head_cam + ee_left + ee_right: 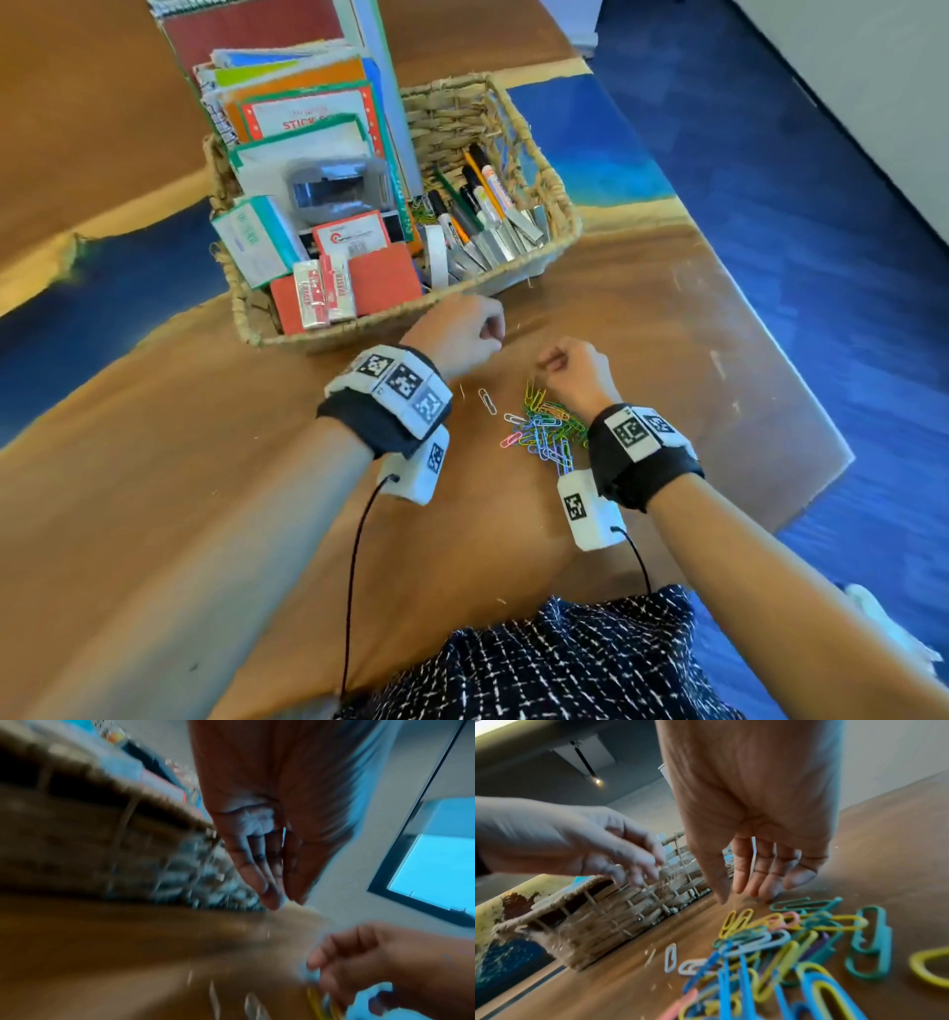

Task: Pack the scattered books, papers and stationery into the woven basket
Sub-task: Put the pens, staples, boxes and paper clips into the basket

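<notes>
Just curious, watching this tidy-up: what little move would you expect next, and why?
Probably the right hand drops onto the coloured paper clips and gathers a pinch. They lie loose on the table just under its fingers, while the woven basket already holds the books and pens.

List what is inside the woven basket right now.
The woven basket holds upright books, boxed stationery, erasers, markers and staple strips. Whatever lies beneath them is covered.

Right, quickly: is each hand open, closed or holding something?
Left hand: fingertips meet the thumb by the woven basket; too blurred to tell if it holds anything.
Right hand: open, fingers relaxed over the paper clips, holding nothing.
</notes>
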A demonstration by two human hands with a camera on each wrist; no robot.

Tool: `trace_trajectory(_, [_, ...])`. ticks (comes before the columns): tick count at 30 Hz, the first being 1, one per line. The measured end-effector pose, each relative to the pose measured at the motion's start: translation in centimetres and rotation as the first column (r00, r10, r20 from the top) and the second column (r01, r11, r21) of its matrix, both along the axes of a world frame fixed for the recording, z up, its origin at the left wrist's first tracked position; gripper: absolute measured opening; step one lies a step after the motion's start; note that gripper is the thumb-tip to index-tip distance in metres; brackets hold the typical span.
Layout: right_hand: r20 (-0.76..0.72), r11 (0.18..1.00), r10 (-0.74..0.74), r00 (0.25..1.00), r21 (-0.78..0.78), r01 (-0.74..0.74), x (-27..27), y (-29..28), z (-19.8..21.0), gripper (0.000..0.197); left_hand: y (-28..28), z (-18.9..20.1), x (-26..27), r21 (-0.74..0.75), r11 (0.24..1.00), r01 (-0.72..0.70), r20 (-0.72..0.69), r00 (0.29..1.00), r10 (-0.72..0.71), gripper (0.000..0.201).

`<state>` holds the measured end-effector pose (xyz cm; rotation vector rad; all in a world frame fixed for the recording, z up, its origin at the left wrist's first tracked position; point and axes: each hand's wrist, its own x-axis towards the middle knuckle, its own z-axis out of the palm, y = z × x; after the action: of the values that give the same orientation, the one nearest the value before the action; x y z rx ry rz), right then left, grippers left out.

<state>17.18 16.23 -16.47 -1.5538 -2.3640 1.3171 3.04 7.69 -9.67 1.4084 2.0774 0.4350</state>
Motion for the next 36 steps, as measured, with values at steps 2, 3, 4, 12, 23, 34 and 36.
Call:
trace_trajectory(2, [0.001, 0.997, 0.067, 0.998, -0.036, -0.067, 0.3, -0.1, -0.2, 0.027, -0.5, -1.9, 0.7, -0.14, 0.988, 0.057, -0.023, 0.998, -0.061, 0.011])
trace_trajectory(3, [0.0, 0.994, 0.11, 0.994, -0.027, -0.11, 0.4, -0.1, -0.3, 0.034, -0.7, -2.7, 1.0, -0.201, 0.975, 0.092, -0.049, 0.993, -0.104, 0.015])
trace_trajectory(4, [0.0, 0.988, 0.152, 0.988, -0.01, -0.152, 0.5, -0.2, -0.4, 0.039, -0.9, -3.4, 1.3, -0.257, 0.959, 0.123, -0.082, 0.986, -0.148, 0.019])
trace_trajectory(12, [-0.03, 0.985, 0.173, 0.984, 0.031, -0.172, 0.7, -0.8, -1.3, 0.035, -2.2, -6.0, 2.0, -0.231, 0.964, 0.132, -0.115, 0.98, -0.162, 0.013])
trace_trajectory(23, [0.01, 0.983, 0.184, 0.983, 0.017, -0.184, 0.4, -0.5, -1.1, 0.041, -0.4, -2.2, 1.2, -0.088, 0.993, 0.08, -0.063, 0.994, -0.086, 0.015])
trace_trajectory(34, [0.005, 0.981, 0.184, 0.983, -0.061, -0.184, 0.4, 0.3, -1.1, 0.037, 4.9, 5.6, -7.9, 0.255, 0.941, -0.223, -0.195, 0.941, 0.276, 0.007])
trace_trajectory(36, [-0.028, 0.98, 0.175, 0.984, -0.088, -0.177, 0.6, 0.5, -0.8, 0.035, 4.3, 4.8, -8.4, 0.269, 0.924, -0.271, -0.207, 0.921, 0.33, 0.008])
